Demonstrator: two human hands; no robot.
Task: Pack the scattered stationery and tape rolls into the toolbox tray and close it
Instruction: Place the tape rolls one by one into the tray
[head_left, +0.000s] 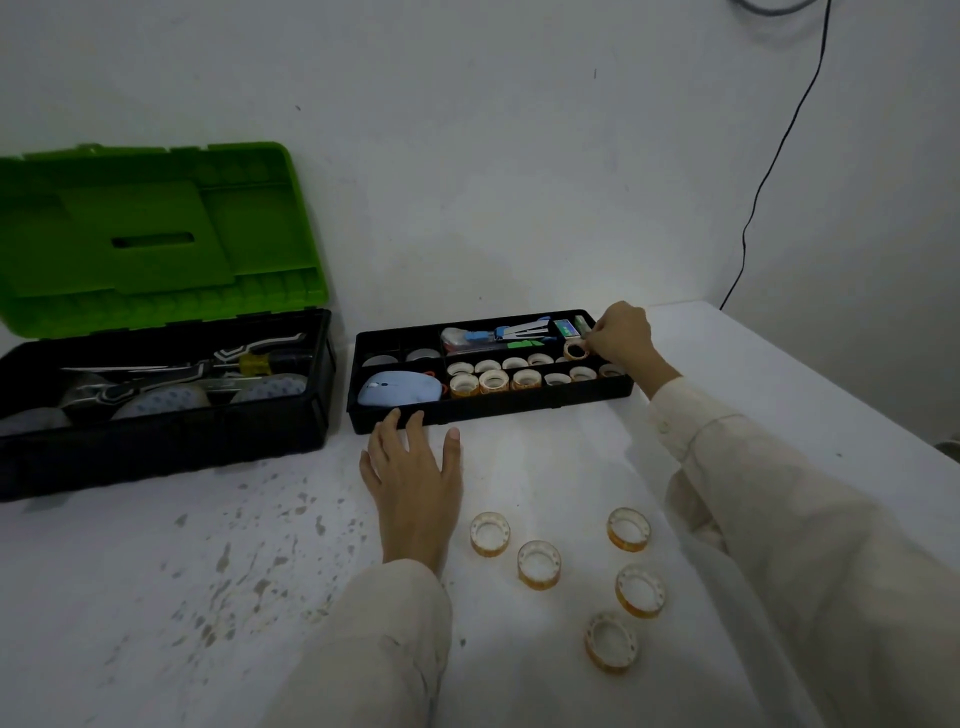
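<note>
White table (156, 571), tray (519, 408) of tape rolls (492, 382)

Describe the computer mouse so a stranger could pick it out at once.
Find the open, green-lidded toolbox on the left; the flat black tray stands just right of it. The mouse lies in the tray's near left compartment, just beyond the left hand. It is the only smooth, pale blue, rounded thing there; its neighbours are small tape rolls.
</note>
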